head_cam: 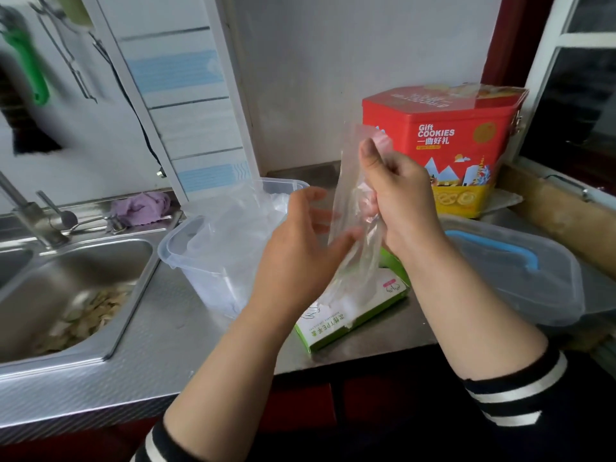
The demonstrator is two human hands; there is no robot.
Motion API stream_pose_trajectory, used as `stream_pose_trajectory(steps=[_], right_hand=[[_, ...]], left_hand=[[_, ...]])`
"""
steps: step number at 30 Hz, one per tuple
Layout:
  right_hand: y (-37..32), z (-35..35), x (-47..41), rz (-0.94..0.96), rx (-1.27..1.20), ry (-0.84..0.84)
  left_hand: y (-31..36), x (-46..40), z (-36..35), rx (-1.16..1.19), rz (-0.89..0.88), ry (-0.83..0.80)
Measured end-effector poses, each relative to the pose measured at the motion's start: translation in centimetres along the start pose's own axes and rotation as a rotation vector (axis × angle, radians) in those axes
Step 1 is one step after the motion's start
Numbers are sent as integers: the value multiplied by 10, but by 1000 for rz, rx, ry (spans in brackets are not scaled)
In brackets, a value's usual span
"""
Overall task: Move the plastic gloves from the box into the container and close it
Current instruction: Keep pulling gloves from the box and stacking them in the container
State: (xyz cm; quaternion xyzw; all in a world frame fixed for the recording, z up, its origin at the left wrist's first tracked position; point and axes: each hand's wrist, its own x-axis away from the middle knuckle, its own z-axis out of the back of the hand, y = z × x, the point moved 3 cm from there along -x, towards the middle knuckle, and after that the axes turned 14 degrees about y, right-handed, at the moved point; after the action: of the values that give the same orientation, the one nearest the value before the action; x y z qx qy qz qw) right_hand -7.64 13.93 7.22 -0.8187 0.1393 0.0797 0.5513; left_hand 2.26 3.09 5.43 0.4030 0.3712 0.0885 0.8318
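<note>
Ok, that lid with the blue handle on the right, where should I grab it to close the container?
Grip the blue handle from above. The lid lies flat on the counter, handle up, and that raised bar is the only part fingers can curl under. The right hand is nearest but holds a plastic glove.

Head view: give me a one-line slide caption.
Right hand grips clear gloves above the green box; left hand open beside them.

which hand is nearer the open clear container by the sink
Left. The left hand hovers open just right of the clear container, near its rim. The right hand is farther right, gripping a plastic glove above the green glove box.
</note>
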Motion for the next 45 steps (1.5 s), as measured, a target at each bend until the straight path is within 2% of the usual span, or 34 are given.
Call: stream_pose_trajectory(steps=[4,6,9,11,14,18,23,26,28,31,39,42,45], right_hand=[[-10,-23,-6,-78,-16,-136],[-13,-37,-17,-109,59,-216],[-1,-66,-38,-111,272,-350],[15,-85,-49,-59,466,-426],[39,-114,-55,137,794,-495],[59,-139,-51,373,1166,-556],[80,-155,-47,610,1438,-636],[88,-158,-47,720,1531,-669],[90,-159,-46,724,1541,-682],[82,-154,-48,636,1437,-659],[32,-79,-38,412,749,-342],[26,-36,-24,292,716,-380],[32,-2,-11,122,805,-584]], left_hand=[[-12,-29,37,119,107,108],[-21,-50,61,148,124,174],[-42,-85,90,-23,90,216],[-60,-103,102,-213,105,142],[-78,-114,111,-476,114,60],[-99,-117,100,-669,121,-91],[-123,-119,92,-811,65,-350],[-121,-115,79,-1033,-74,-448],[-118,-111,70,-1160,-146,-499],[-114,-108,60,-1203,-185,-515],[-83,-105,82,-1071,-128,-382],[-62,-101,93,-1074,-173,-248],[-46,-92,89,-1083,-312,-125]])
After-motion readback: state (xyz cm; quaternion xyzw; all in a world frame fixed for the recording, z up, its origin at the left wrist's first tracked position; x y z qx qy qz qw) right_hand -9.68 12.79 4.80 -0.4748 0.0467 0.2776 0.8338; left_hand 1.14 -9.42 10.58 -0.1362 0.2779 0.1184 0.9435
